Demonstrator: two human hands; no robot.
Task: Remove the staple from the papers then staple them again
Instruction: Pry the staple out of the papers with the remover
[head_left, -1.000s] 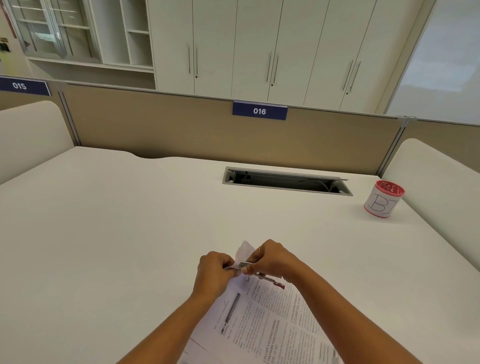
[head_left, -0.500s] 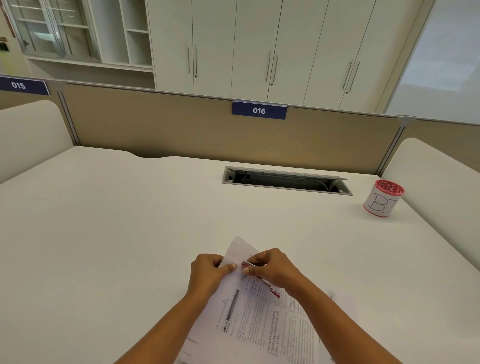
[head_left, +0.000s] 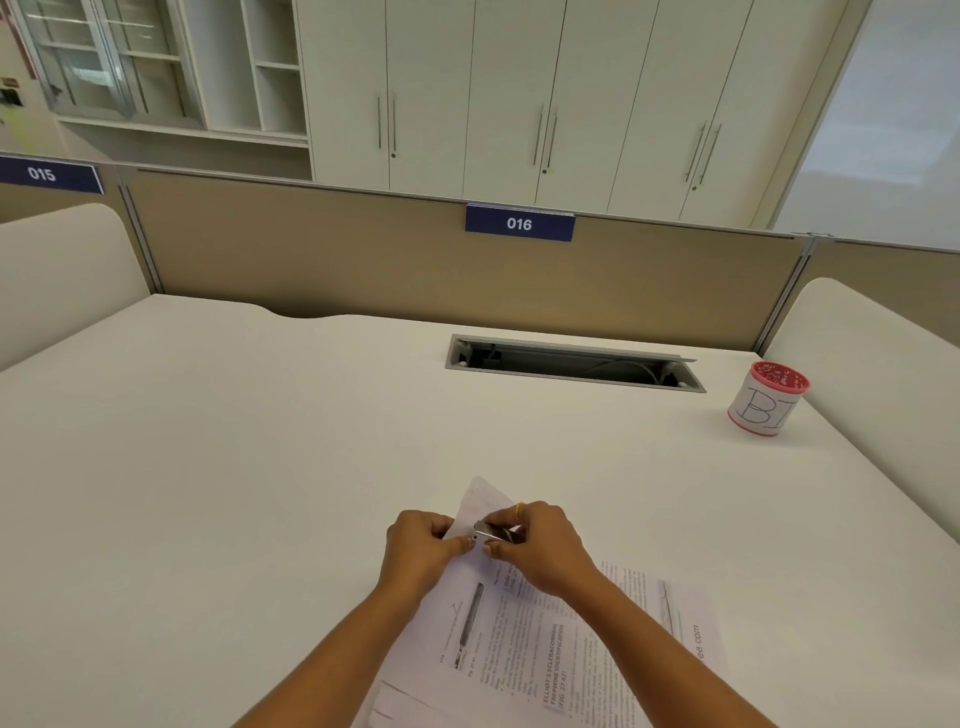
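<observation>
My left hand (head_left: 421, 545) has its fingers curled, and its thumb pinches the top corner of the papers (head_left: 524, 629); my right hand (head_left: 543, 548) is curled too, and its thumb and fingers pinch a small metal tool (head_left: 491, 533) right at that same corner; the papers lie on the white desk (head_left: 260, 467) close in front of me, partly under both my wrists; their far corner sticks up a little; a gold ring (head_left: 519, 511) sits on one right finger; a cup with a red rim (head_left: 769, 400) stands well off to the right, near the long slot (head_left: 571, 361) in the desk.
</observation>
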